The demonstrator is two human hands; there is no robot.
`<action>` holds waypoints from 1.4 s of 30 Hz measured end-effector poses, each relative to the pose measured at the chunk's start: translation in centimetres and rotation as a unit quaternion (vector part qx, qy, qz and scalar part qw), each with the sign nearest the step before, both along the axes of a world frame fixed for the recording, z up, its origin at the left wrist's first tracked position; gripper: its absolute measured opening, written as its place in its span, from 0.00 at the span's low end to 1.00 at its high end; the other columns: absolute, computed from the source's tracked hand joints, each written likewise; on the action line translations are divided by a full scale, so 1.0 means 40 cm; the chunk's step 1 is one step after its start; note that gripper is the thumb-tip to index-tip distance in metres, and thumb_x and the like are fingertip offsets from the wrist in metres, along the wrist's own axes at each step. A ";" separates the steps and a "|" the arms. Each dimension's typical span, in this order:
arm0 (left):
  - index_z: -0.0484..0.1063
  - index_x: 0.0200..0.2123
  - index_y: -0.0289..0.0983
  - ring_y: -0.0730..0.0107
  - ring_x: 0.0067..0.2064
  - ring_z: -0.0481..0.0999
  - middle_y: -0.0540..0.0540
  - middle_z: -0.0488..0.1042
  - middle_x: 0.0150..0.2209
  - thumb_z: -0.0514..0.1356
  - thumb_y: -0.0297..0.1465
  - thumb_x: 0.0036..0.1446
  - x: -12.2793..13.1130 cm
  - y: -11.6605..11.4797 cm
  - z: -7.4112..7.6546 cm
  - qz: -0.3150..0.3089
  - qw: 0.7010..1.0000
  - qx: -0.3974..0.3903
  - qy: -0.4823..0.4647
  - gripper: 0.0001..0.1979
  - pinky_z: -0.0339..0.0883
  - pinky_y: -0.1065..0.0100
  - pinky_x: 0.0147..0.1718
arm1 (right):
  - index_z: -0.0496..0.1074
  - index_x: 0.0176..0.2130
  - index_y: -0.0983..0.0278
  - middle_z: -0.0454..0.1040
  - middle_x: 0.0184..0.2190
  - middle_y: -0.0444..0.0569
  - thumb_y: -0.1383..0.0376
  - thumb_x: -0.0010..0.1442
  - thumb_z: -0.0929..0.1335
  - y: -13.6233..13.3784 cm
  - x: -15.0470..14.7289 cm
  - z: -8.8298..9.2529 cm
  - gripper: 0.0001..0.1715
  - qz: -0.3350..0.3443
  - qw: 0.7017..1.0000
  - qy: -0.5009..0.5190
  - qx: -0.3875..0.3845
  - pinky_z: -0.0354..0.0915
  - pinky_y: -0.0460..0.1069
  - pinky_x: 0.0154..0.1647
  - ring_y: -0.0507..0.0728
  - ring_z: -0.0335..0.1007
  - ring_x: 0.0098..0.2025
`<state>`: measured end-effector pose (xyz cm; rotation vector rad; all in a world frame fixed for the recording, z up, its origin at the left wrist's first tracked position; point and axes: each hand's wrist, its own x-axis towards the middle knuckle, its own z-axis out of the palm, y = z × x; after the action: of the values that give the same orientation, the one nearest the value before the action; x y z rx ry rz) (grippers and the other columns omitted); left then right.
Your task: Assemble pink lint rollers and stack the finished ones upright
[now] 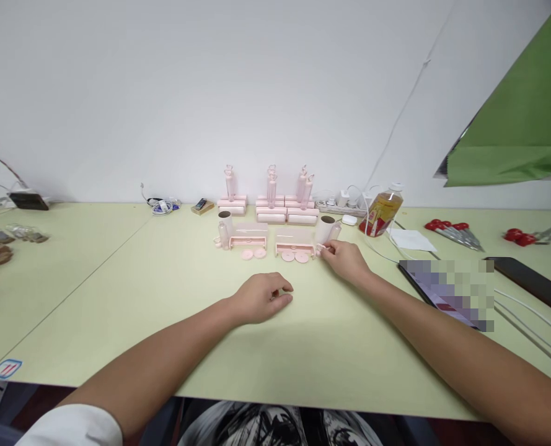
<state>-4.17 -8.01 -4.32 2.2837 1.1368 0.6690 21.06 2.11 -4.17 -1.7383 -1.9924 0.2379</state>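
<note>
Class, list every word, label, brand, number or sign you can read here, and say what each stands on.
"11": in red on the blue-bordered sticker, at the table's near left edge.
Drink bottle: printing on its label, too small and blurred to read.
Tablet screen: pixelated, unreadable.
Two open pink cases: no lettering can be made out.

This looks like a workroom, perhaps with numbered work places: a long pale-green desk (163, 347) runs along a plain white wall (256, 74), an "11" label (6, 370) marks its front edge, and repeated pink plastic parts (271, 215) stand near a power strip (338, 211)
</note>
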 end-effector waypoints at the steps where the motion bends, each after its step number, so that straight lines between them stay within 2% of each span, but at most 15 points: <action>1: 0.75 0.42 0.39 0.71 0.34 0.75 0.46 0.77 0.41 0.56 0.36 0.59 -0.001 0.000 0.002 -0.001 1.000 -0.003 0.000 0.12 0.68 0.70 0.33 | 0.78 0.41 0.66 0.80 0.32 0.53 0.65 0.57 0.65 -0.006 0.004 0.000 0.16 -0.003 1.000 0.005 0.001 0.59 0.48 0.34 0.59 0.73 0.35; 3: 0.75 0.41 0.39 0.71 0.34 0.74 0.47 0.77 0.40 0.56 0.36 0.59 -0.003 -0.001 0.004 -0.003 1.000 -0.009 -0.002 0.11 0.67 0.70 0.33 | 0.75 0.47 0.67 0.79 0.32 0.51 0.64 0.57 0.65 -0.023 0.012 0.001 0.20 -0.008 1.000 0.024 0.009 0.60 0.48 0.34 0.58 0.73 0.34; 5: 0.75 0.40 0.39 0.71 0.33 0.74 0.47 0.77 0.40 0.56 0.36 0.59 -0.005 -0.001 0.005 -0.004 1.000 -0.017 -0.006 0.11 0.67 0.70 0.32 | 0.73 0.49 0.66 0.78 0.29 0.48 0.62 0.58 0.64 -0.046 0.021 0.001 0.21 -0.005 0.998 0.054 0.026 0.60 0.48 0.33 0.56 0.71 0.31; 8: 0.76 0.39 0.39 0.72 0.32 0.73 0.47 0.77 0.38 0.56 0.36 0.59 -0.010 0.001 0.001 -0.006 0.999 -0.029 -0.015 0.11 0.66 0.70 0.32 | 0.74 0.39 0.64 0.72 0.22 0.44 0.60 0.57 0.64 -0.076 0.032 -0.004 0.15 0.018 0.994 0.097 0.037 0.58 0.48 0.29 0.54 0.66 0.26; 11: 0.76 0.38 0.38 0.72 0.32 0.72 0.47 0.76 0.37 0.56 0.36 0.59 -0.014 0.006 -0.003 -0.007 0.999 -0.046 -0.027 0.11 0.66 0.70 0.31 | 0.72 0.30 0.63 0.68 0.21 0.43 0.57 0.57 0.64 -0.080 0.043 -0.013 0.14 0.075 0.990 0.110 -0.040 0.56 0.47 0.26 0.52 0.61 0.24; 14: 0.76 0.38 0.38 0.72 0.32 0.72 0.47 0.76 0.36 0.57 0.36 0.58 -0.017 0.013 -0.004 -0.005 0.996 -0.076 -0.035 0.11 0.65 0.71 0.31 | 0.71 0.29 0.64 0.67 0.22 0.42 0.54 0.56 0.65 -0.062 0.054 -0.024 0.16 0.125 0.980 0.104 -0.119 0.55 0.46 0.25 0.52 0.60 0.25; 19: 0.75 0.39 0.37 0.72 0.32 0.71 0.48 0.75 0.34 0.58 0.37 0.58 -0.020 0.022 -0.008 -0.002 0.993 -0.108 -0.051 0.12 0.65 0.71 0.31 | 0.68 0.26 0.63 0.63 0.20 0.41 0.52 0.56 0.64 -0.052 0.063 -0.034 0.18 0.137 0.977 0.126 -0.104 0.53 0.46 0.24 0.51 0.57 0.24; 21: 0.75 0.41 0.37 0.71 0.32 0.71 0.48 0.74 0.32 0.58 0.37 0.58 -0.021 0.023 -0.011 0.003 0.991 -0.119 -0.060 0.13 0.65 0.71 0.31 | 0.68 0.25 0.63 0.63 0.20 0.41 0.53 0.57 0.64 -0.060 0.061 -0.024 0.18 0.120 0.984 0.122 -0.053 0.53 0.46 0.24 0.51 0.57 0.23; 24: 0.75 0.41 0.37 0.71 0.32 0.71 0.48 0.74 0.32 0.58 0.38 0.58 -0.022 0.024 -0.015 0.005 0.989 -0.130 -0.067 0.13 0.65 0.71 0.31 | 0.70 0.29 0.63 0.69 0.24 0.45 0.55 0.57 0.64 -0.057 0.051 0.009 0.15 0.060 0.988 0.104 0.097 0.58 0.48 0.29 0.54 0.63 0.26; 27: 0.75 0.40 0.37 0.71 0.32 0.71 0.48 0.74 0.32 0.58 0.37 0.58 -0.021 0.024 -0.015 0.004 0.989 -0.131 -0.070 0.12 0.64 0.71 0.31 | 0.71 0.41 0.65 0.74 0.38 0.54 0.57 0.55 0.65 -0.018 0.034 0.052 0.18 0.026 0.975 0.057 0.215 0.63 0.53 0.42 0.62 0.68 0.41; 29: 0.75 0.39 0.37 0.72 0.31 0.70 0.48 0.74 0.31 0.58 0.37 0.58 -0.021 0.024 -0.015 0.007 0.989 -0.131 -0.072 0.12 0.64 0.71 0.30 | 0.68 0.51 0.66 0.72 0.49 0.59 0.57 0.53 0.67 0.020 0.019 0.077 0.28 0.002 0.979 0.012 0.205 0.60 0.57 0.50 0.68 0.65 0.51; 32: 0.75 0.39 0.37 0.72 0.30 0.69 0.48 0.73 0.30 0.57 0.37 0.58 -0.022 0.025 -0.017 0.009 0.989 -0.129 -0.073 0.12 0.63 0.71 0.30 | 0.60 0.61 0.65 0.72 0.53 0.60 0.55 0.52 0.68 0.072 -0.003 0.104 0.40 -0.039 0.992 -0.029 0.117 0.60 0.60 0.50 0.72 0.64 0.54; 37: 0.76 0.40 0.37 0.71 0.31 0.70 0.48 0.74 0.32 0.57 0.38 0.58 -0.025 0.027 -0.023 0.005 0.990 -0.120 -0.070 0.12 0.64 0.71 0.31 | 0.57 0.63 0.63 0.77 0.45 0.59 0.56 0.53 0.67 0.111 -0.028 0.119 0.41 -0.070 0.993 -0.079 0.044 0.61 0.61 0.46 0.73 0.68 0.49; 40: 0.76 0.39 0.37 0.71 0.32 0.71 0.47 0.74 0.32 0.58 0.37 0.58 -0.025 0.027 -0.022 0.003 0.990 -0.117 -0.072 0.12 0.64 0.71 0.31 | 0.58 0.62 0.63 0.78 0.41 0.58 0.58 0.54 0.66 0.118 -0.030 0.127 0.38 -0.074 0.992 -0.086 0.055 0.61 0.62 0.46 0.72 0.70 0.47; 42: 0.76 0.39 0.37 0.71 0.31 0.71 0.47 0.75 0.32 0.58 0.38 0.58 -0.025 0.026 -0.020 0.001 0.990 -0.119 -0.074 0.12 0.64 0.71 0.30 | 0.61 0.59 0.64 0.77 0.40 0.58 0.59 0.54 0.66 0.114 -0.030 0.139 0.35 -0.068 0.991 -0.066 0.094 0.61 0.63 0.47 0.71 0.69 0.47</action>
<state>-5.18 -6.96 -5.10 1.9992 1.0871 0.6528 19.86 6.67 1.38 -1.7982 -1.9056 -0.1093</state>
